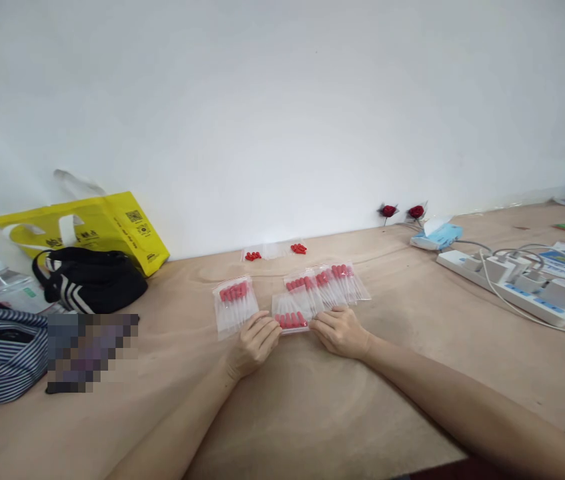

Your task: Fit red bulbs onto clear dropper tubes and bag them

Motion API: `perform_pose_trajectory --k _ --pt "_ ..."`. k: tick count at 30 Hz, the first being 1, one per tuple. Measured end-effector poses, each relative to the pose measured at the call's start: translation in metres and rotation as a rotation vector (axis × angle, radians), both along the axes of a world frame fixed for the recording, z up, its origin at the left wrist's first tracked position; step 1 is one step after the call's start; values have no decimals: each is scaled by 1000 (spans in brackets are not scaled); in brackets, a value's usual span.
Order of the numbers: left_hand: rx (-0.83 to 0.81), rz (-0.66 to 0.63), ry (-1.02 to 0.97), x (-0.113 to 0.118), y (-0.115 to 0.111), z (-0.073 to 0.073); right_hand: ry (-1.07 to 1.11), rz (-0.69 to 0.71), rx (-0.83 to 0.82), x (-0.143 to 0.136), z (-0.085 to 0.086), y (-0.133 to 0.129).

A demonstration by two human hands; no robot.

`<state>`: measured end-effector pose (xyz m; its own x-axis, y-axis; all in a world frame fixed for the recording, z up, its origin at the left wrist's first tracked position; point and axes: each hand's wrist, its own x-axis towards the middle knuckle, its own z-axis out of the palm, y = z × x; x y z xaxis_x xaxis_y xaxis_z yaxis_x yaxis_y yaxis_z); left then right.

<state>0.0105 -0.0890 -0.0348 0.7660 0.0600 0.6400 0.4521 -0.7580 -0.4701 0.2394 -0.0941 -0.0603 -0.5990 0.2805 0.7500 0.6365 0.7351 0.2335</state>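
A small clear zip bag with several red-tipped white sticks in it lies between my hands, its red tips toward me. My left hand has its fingers closed at the bag's left corner. At the right corner, the fingers of my right hand are curled and pressed together on the bag's edge. To the left lies another clear bag of red-tipped sticks, its tips pointing away. Behind my right hand, several overlapping bags of the same sticks are fanned out on the table.
By the wall are a clear bag and small red pieces. A yellow bag, black pouch and striped bag stand left. Right are a power strip with cables, a tissue pack and two red flowers.
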Motion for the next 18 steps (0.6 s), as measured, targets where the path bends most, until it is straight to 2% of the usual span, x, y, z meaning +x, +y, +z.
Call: perform_pose_trajectory --k 9,13,18 --pt "-81 56 -27 -7 -4 4 51 -36 -29 4 -4 2" --pt "-270 94 -85 -1 -13 6 62 -99 -110 1 -4 3" --pt "-472 248 -39 22 -20 -3 146 -216 -332 6 3 1"
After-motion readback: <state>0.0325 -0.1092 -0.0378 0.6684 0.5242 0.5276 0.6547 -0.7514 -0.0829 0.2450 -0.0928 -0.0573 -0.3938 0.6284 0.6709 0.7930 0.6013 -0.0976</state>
